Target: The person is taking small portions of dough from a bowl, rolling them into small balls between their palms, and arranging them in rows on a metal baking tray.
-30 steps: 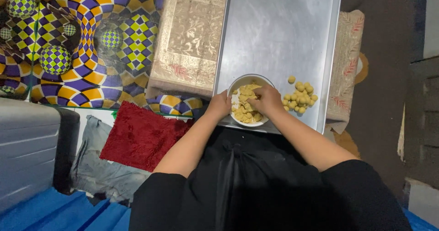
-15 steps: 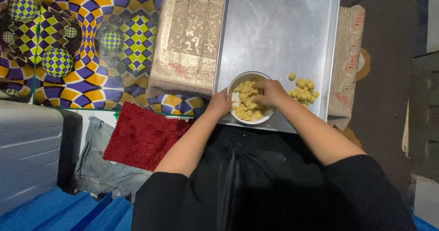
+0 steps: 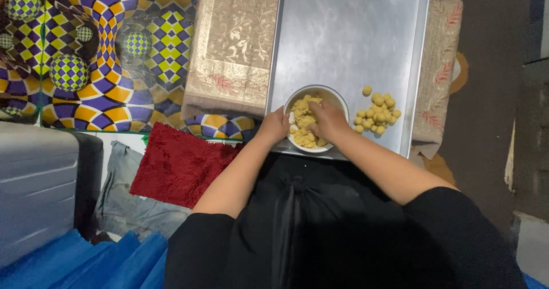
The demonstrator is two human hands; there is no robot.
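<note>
Head view, looking straight down. A white bowl (image 3: 316, 117) near the front edge of a big shiny metal tray (image 3: 349, 37). Yellow dough (image 3: 304, 120) in lumps inside the bowl. Left hand (image 3: 274, 126) on the bowl's left side, fingers curled around the rim, holding it. Right hand (image 3: 325, 119) down inside the bowl, on top of the dough, fingers bent into it; cannot tell how tight the grip is. Just to the right of the bowl, a little heap of small round dough balls (image 3: 377, 114) on the tray, close together, one ball a bit apart at the top. Both bare arms reaching out from black sleeves (image 3: 320, 237) at the bottom.

Under the tray, a beige cloth with a leaf pattern (image 3: 234, 43), showing on the left and again on the right side. Further left, a bright carpet with purple, yellow and orange checks (image 3: 103, 54). A fluffy red mat (image 3: 180, 166) near the left arm. Beside it a grey cloth (image 3: 123, 206). A grey box (image 3: 34, 191) at the far left, and blue sheet (image 3: 86, 263) in the bottom corner.
</note>
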